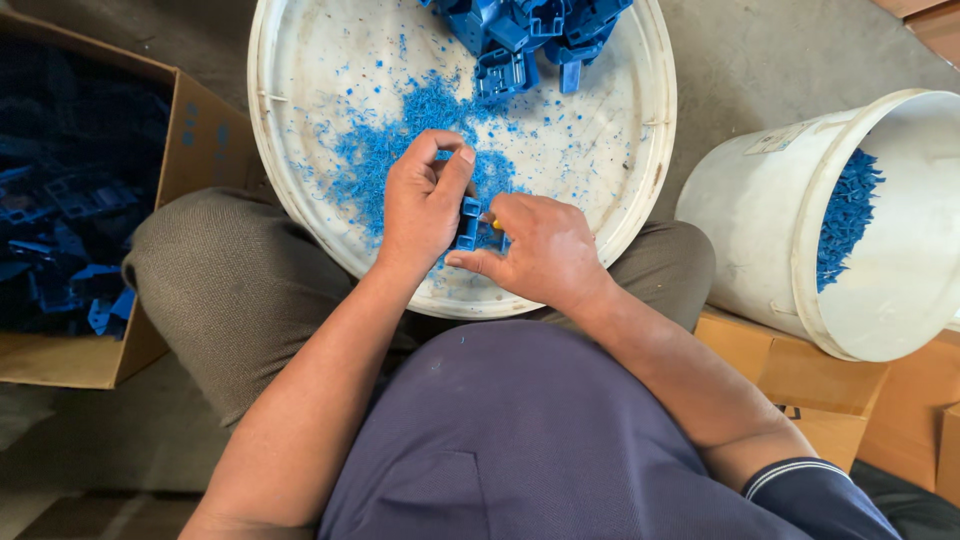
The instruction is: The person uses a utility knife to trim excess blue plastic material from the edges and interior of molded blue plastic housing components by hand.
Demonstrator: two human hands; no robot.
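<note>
So the small blue plastic part [468, 222] sits pinched between both hands over the white basin [640, 150], left hand [425, 200] clamped on it from above, right hand [540, 250] closed just beside, long side running roughly toward the person.

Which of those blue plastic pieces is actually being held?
The small blue piece between both hands, near the tray's front edge; the others sit piled at the far side.
</note>
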